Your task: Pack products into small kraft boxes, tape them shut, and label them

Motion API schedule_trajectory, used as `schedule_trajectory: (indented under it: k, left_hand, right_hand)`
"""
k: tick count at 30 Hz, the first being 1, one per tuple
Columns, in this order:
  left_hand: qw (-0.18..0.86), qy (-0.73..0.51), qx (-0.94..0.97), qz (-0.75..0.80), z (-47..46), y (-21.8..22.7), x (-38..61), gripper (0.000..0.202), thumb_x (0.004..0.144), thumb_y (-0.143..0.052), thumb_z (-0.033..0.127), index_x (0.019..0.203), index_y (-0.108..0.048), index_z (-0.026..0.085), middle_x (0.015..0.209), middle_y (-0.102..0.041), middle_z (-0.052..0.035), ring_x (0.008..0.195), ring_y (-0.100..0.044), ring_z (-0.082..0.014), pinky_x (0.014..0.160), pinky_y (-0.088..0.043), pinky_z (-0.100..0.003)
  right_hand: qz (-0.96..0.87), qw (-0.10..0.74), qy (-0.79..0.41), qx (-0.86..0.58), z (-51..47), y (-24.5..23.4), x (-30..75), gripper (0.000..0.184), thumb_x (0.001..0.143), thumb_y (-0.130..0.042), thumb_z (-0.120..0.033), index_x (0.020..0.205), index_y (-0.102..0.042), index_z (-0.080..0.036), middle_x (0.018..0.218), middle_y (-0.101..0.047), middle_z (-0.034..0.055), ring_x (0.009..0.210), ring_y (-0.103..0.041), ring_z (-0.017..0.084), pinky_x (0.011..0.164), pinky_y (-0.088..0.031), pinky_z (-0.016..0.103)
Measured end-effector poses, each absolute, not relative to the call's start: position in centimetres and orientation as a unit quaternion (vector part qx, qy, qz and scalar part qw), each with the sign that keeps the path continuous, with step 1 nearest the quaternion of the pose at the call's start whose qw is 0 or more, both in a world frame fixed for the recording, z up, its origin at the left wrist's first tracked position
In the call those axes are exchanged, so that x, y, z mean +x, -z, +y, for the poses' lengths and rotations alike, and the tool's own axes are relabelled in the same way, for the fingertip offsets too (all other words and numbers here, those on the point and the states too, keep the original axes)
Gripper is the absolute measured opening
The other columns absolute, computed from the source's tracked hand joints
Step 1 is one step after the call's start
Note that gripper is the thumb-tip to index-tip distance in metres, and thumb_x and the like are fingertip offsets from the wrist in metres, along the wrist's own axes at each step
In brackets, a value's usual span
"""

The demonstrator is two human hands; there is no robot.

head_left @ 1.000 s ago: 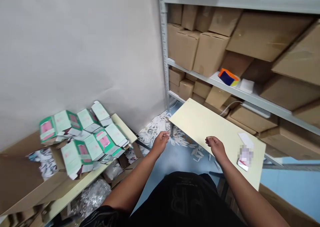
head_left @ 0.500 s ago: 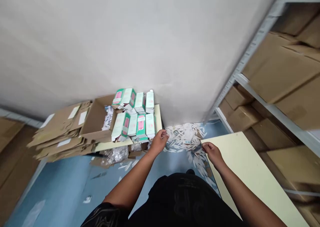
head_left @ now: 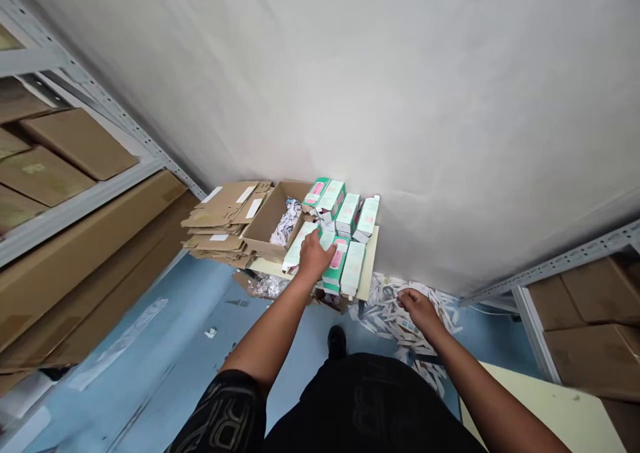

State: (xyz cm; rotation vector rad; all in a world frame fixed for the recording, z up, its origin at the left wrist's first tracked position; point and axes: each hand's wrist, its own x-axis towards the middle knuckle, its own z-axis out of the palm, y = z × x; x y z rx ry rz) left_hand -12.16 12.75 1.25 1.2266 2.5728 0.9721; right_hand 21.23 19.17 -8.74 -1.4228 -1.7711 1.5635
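Several green-and-white boxes lie beneath and around my left hand, its fingers spread and loose; I can't tell whether they touch. The boxes' print is too small to read, and I can't read the white labels on the flattened cartons. My right hand, well apart, has curled fingers; whether it grips anything, I can't tell.

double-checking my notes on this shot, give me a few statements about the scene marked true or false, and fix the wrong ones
1. The left hand is over the green and white cartons. True.
2. The right hand holds a carton. False: no carton is in it.
3. Flattened cardboard is stacked left of the open box in the picture. True.
4. The floor is red. False: it is blue.
5. White scraps lie on the floor. True.
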Motion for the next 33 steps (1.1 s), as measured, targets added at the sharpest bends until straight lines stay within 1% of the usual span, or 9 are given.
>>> schedule_trajectory:
  k: [4, 8, 10, 13, 17, 23, 26, 29, 33]
  left_hand:
    - [-0.008, -0.268, 0.439, 0.858, 18.6, -1.6, -17.4, 0.077, 0.086, -0.067, 0.048, 0.149, -0.043, 0.011, 0.148, -0.049, -0.0245, 0.139, -0.041, -0.0423, 0.114, -0.032, -0.052]
    - [-0.011, -0.199, 0.487, 0.851, 24.5, -1.0, -21.6, 0.080, 0.087, -0.063, 0.054, 0.148, -0.043, 0.006, 0.140, -0.052, -0.0297, 0.130, -0.043, -0.0468, 0.110, -0.030, -0.057]
    - [0.003, -0.152, 0.506, 0.849, 26.6, -0.4, -22.7, 0.076, 0.086, -0.065, 0.053, 0.142, -0.050, 0.004, 0.133, -0.055, -0.0303, 0.125, -0.045, -0.0470, 0.107, -0.030, -0.058]
    - [0.003, -0.117, 0.537, 0.835, 27.9, 0.2, -23.0, 0.063, 0.084, -0.068, 0.044, 0.135, -0.056, 0.008, 0.131, -0.055, -0.0273, 0.124, -0.044, -0.0445, 0.106, -0.029, -0.056]
    - [0.027, -0.146, 0.553, 0.820, 27.8, 0.6, -22.7, 0.059, 0.086, -0.064, 0.037, 0.139, -0.051, 0.013, 0.134, -0.053, -0.0264, 0.128, -0.042, -0.0455, 0.107, -0.027, -0.057]
    - [0.046, -0.162, 0.526, 0.834, 28.4, 0.8, -23.2, 0.077, 0.084, -0.068, 0.043, 0.148, -0.043, 0.010, 0.134, -0.055, -0.0294, 0.131, -0.042, -0.0487, 0.109, -0.025, -0.059]
    - [0.034, -0.148, 0.514, 0.844, 28.6, 0.4, -23.3, 0.075, 0.084, -0.067, 0.039, 0.148, -0.045, 0.008, 0.127, -0.061, -0.0299, 0.125, -0.049, -0.0462, 0.106, -0.030, -0.058]
    - [0.051, -0.189, 0.484, 0.853, 28.3, -1.1, -23.8, 0.067, 0.082, -0.066, 0.037, 0.142, -0.052, 0.008, 0.123, -0.064, -0.0289, 0.121, -0.054, -0.0456, 0.102, -0.037, -0.055]
    - [0.190, -0.347, 0.421, 0.817, 27.0, -3.8, -25.0, 0.068, 0.078, -0.070, 0.046, 0.138, -0.057, 0.017, 0.125, -0.069, -0.0185, 0.116, -0.062, -0.0388, 0.095, -0.048, -0.046]
  right_hand:
    - [-0.633, 0.182, -0.545, -0.518, 20.5, 8.5, 16.6, 0.038, 0.081, -0.056, -0.059, 0.084, -0.068, -0.023, 0.084, -0.074, 0.0049, 0.080, -0.069, 0.025, 0.068, -0.050, 0.032]
    - [-0.618, 0.202, -0.540, -0.534, 21.1, 7.7, 12.9, 0.033, 0.082, -0.057, -0.055, 0.079, -0.067, -0.023, 0.079, -0.071, 0.0035, 0.080, -0.067, 0.024, 0.072, -0.049, 0.033]
    - [-0.613, 0.206, -0.539, -0.540, 21.1, 7.4, 11.7, 0.033, 0.082, -0.057, -0.055, 0.078, -0.066, -0.023, 0.078, -0.069, 0.0029, 0.081, -0.067, 0.025, 0.073, -0.049, 0.033]
    - [-0.615, 0.195, -0.534, -0.547, 21.4, 7.5, 10.8, 0.034, 0.082, -0.057, -0.056, 0.075, -0.064, -0.024, 0.074, -0.067, 0.0016, 0.079, -0.066, 0.025, 0.072, -0.048, 0.033]
    - [-0.613, 0.182, -0.528, -0.559, 22.5, 8.1, 10.3, 0.034, 0.081, -0.056, -0.056, 0.077, -0.065, -0.024, 0.075, -0.068, 0.0017, 0.078, -0.066, 0.025, 0.072, -0.049, 0.033]
    - [-0.613, 0.199, -0.536, -0.545, 23.1, 8.3, 9.1, 0.033, 0.081, -0.058, -0.054, 0.079, -0.067, -0.023, 0.075, -0.068, 0.0022, 0.077, -0.065, 0.024, 0.073, -0.048, 0.033]
    - [-0.618, 0.193, -0.533, -0.545, 22.7, 8.0, 9.2, 0.033, 0.082, -0.057, -0.053, 0.077, -0.067, -0.023, 0.073, -0.068, 0.0023, 0.075, -0.064, 0.024, 0.072, -0.047, 0.033]
    - [-0.611, 0.197, -0.532, -0.552, 22.3, 7.8, 10.1, 0.032, 0.081, -0.057, -0.053, 0.077, -0.067, -0.023, 0.073, -0.068, 0.0022, 0.076, -0.066, 0.025, 0.072, -0.048, 0.034]
    - [-0.581, 0.212, -0.540, -0.571, 21.7, 7.9, 11.5, 0.033, 0.081, -0.058, -0.055, 0.077, -0.065, -0.023, 0.072, -0.066, 0.0017, 0.078, -0.067, 0.026, 0.073, -0.051, 0.035]
